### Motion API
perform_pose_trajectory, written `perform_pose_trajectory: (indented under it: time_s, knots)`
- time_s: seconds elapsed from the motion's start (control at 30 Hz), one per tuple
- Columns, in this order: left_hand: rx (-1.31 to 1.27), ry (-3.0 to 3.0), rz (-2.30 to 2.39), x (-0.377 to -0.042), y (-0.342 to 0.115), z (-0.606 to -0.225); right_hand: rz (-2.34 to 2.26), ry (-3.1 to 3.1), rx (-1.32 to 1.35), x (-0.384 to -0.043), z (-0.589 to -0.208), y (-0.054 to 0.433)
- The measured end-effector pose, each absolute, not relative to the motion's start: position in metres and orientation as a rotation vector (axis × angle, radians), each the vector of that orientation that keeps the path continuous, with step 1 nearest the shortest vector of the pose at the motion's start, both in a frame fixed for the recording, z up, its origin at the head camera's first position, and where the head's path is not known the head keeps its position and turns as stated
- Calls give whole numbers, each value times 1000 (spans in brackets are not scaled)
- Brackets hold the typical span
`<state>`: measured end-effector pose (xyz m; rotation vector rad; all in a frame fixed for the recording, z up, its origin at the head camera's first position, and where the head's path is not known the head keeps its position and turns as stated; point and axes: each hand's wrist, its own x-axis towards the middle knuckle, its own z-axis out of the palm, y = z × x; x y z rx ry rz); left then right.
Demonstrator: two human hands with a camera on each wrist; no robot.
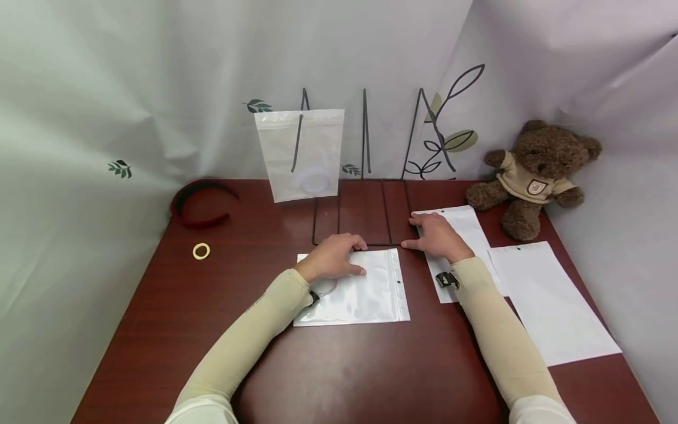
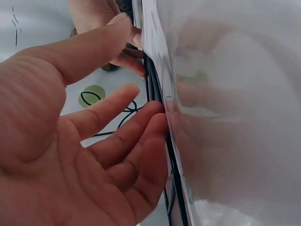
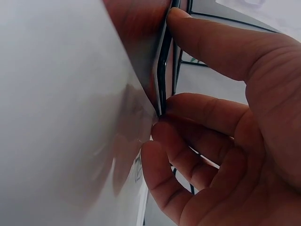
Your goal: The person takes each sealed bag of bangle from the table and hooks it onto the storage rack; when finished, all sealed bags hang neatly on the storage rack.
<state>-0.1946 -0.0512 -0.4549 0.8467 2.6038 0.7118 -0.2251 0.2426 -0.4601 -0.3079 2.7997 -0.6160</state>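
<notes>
A white zip bag with a clear front (image 1: 371, 303) lies flat on the table, a pale round thing (image 1: 327, 287) showing inside it. My left hand (image 1: 331, 257) is over its far side, fingers loosely bent and thumb apart; in the left wrist view some fingertips (image 2: 159, 115) meet the bag's edge by the black wire. My right hand (image 1: 436, 235) rests over a second white bag (image 1: 468, 227). Its thumb tip (image 3: 178, 13) touches the front corner of the black wire rack (image 1: 386, 212), while the other fingers lie by the bag's edge. Neither hand grips anything.
Another bag (image 1: 283, 153) hangs on the rack's left hook, a ring (image 1: 313, 181) visible inside. A third white bag (image 1: 551, 306) lies at the right. A brown teddy bear (image 1: 542, 168) sits back right. A dark red headband (image 1: 180, 203) and a yellow ring (image 1: 201, 251) are at left.
</notes>
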Motion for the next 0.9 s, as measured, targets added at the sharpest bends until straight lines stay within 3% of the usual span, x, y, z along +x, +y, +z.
perform_pose_trajectory:
  time_s: [0.37,0.9]
  knots:
    - [869,2546,632,-188,-50,-457,-610,2809,-312,-223,-460,242]
    - [953,2501,1018,-197,-72,-448,-639,2797,-337,-225,-461,243]
